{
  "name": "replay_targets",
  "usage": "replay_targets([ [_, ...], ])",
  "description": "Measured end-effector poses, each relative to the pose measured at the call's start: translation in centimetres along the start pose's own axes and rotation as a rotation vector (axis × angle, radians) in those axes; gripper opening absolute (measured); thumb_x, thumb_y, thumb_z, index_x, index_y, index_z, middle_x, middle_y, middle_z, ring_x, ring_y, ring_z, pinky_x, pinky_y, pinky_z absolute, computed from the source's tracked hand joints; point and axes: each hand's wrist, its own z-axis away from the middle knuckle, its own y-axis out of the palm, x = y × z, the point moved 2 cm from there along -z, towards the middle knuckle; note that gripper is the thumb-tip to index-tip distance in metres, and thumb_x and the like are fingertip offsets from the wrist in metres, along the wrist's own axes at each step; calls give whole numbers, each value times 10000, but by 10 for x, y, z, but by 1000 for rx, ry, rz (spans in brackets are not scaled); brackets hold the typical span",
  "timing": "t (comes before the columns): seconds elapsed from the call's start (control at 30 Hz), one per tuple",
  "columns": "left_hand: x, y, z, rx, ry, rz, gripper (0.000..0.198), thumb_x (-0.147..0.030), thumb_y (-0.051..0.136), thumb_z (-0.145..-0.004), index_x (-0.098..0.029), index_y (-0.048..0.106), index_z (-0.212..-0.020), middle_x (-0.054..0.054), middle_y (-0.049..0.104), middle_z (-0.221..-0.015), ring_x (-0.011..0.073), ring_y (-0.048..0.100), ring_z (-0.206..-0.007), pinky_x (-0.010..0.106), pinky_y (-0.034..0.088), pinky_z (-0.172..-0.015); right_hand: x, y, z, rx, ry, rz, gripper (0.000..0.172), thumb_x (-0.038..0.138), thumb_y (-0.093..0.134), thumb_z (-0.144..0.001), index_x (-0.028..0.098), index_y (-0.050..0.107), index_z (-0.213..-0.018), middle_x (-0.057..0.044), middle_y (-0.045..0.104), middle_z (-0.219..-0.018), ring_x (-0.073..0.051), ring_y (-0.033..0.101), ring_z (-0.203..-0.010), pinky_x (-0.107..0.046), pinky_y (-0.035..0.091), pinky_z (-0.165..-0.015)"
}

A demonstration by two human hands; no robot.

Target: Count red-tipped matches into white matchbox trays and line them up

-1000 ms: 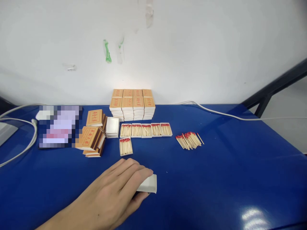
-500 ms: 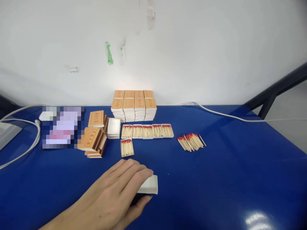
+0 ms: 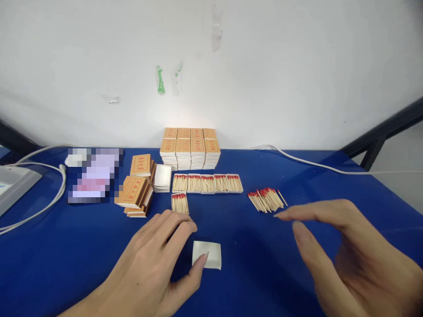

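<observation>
An empty white matchbox tray (image 3: pixel 211 259) lies on the blue table. My left hand (image 3: pixel 155 259) is open beside it, thumb tip over the tray's left part and fingers apart from it; whether the thumb touches cannot be told. My right hand (image 3: pixel 346 255) hovers at the right with thumb and forefinger apart, holding nothing. Its forefinger tip is just in front of a pile of red-headed matches (image 3: pixel 266 200). A tray filled with matches (image 3: pixel 180 204) sits just beyond my left fingers, partly covered by them. Behind it stands a row of filled trays (image 3: pixel 207 184).
Stacked orange matchboxes (image 3: pixel 190 147) stand against the wall. More matchboxes (image 3: pixel 134 191) are piled at left, beside a stack of empty trays (image 3: pixel 162 177). A pixelated flat object (image 3: pixel 95 176) and white cables (image 3: pixel 54 198) lie further left. Another cable (image 3: pixel 304 164) runs along the back right.
My left hand has let go of the empty tray, which now rests on the table. My right hand has come into view from the right. The view has shifted slightly.
</observation>
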Motion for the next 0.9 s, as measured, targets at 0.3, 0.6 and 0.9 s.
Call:
replay_targets([
  [0.3, 0, -7, -4, -43, -46, -68, 15, -224, 646, -1132, -217, 633, -1131, 54, 697, -1026, 238, 696, -921, 406, 587, -782, -47, 15, -112, 16, 308, 62, 143, 321, 567, -901, 313, 696, -842, -70, 833, -842, -294, 713, -735, -479, 501, -795],
  [0.6, 0, -9, -6, -44, -17, -120, 42, -224, 664, -1142, -218, 646, -1106, 55, 708, -1017, 228, 700, -916, 393, 587, -790, -80, 22, -107, 132, 445, 50, 207, 226, 534, -925, 292, 673, -786, -54, 821, -778, -265, 747, -654, -439, 530, -785],
  [0.9, 5, -12, -1, -113, -11, -407, 223, -241, 494, -1246, -191, 706, -1296, 94, 725, -1198, 243, 770, -1034, 411, 560, -738, -74, 26, -105, 171, 472, 26, 211, 222, 522, -913, 301, 681, -798, -23, 807, -774, -265, 752, -633, -426, 554, -733],
])
